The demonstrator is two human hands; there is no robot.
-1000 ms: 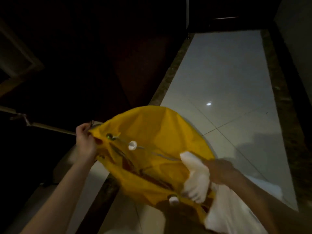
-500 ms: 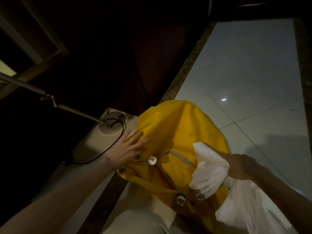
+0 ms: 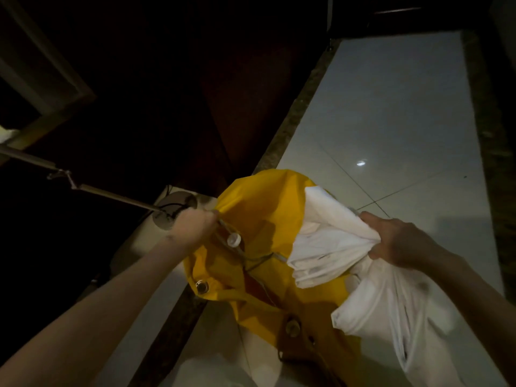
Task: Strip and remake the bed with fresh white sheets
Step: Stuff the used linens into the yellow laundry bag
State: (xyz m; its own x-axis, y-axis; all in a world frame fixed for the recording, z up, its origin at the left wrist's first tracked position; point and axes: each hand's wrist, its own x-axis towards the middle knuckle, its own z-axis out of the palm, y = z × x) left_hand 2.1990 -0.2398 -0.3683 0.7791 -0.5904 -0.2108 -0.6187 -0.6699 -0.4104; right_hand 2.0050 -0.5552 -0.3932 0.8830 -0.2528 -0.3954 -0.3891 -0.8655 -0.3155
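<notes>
A yellow laundry bag point(image 3: 265, 219) with metal eyelets and a white cord stopper stands on the pale tiled floor. My left hand point(image 3: 192, 226) grips the bag's rim and drawstring at its left edge. My right hand point(image 3: 396, 241) holds a bunched white sheet point(image 3: 329, 241) at the bag's right side, where part of the sheet lies over the bag's mouth. More of the white sheet point(image 3: 391, 317) hangs below my right forearm.
Glossy white floor tiles point(image 3: 391, 121) stretch ahead, edged by dark stone borders. A floor lamp's round base point(image 3: 174, 210) with a black cable and slanting metal pole point(image 3: 83, 185) sits left of the bag. Dark wooden furniture fills the upper left.
My left hand went from resting flat on the yellow bag to gripping its rim and cord. My right hand lifted the white sheet higher over the bag's opening.
</notes>
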